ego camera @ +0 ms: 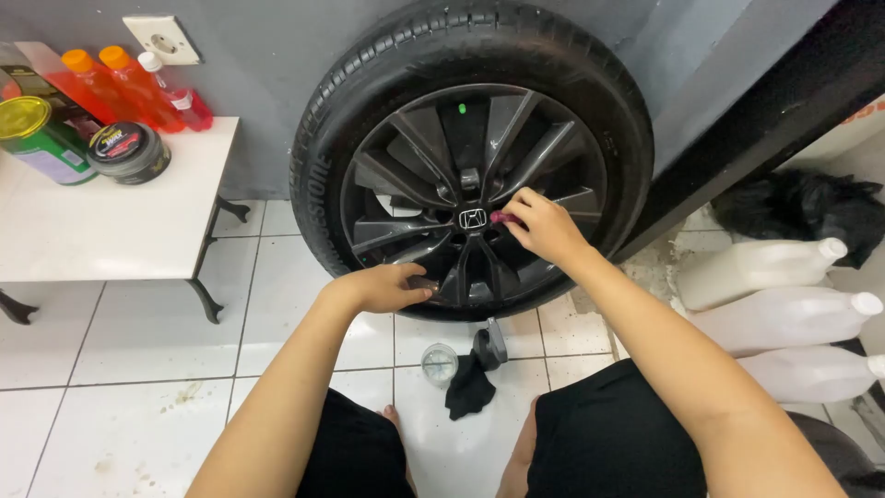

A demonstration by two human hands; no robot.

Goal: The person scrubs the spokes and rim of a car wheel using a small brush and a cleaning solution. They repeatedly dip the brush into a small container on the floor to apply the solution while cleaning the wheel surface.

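Note:
A car wheel [470, 157] with a dark multi-spoke alloy rim and black tyre leans upright against the grey wall. My right hand [544, 226] is closed around a small pink applicator [499, 218] pressed against the rim just right of the centre cap. My left hand [387, 286] grips the lower left spoke, steadying the wheel. A small green valve cap [462, 109] shows near the rim's top.
A white low table [111, 221] at left carries orange and red bottles [138, 83], a green tin [37, 138] and a round black tin [129, 152]. On the tiled floor lie a black cloth [470, 383] and a small clear jar [440, 361]. White jugs [784, 314] lie at right.

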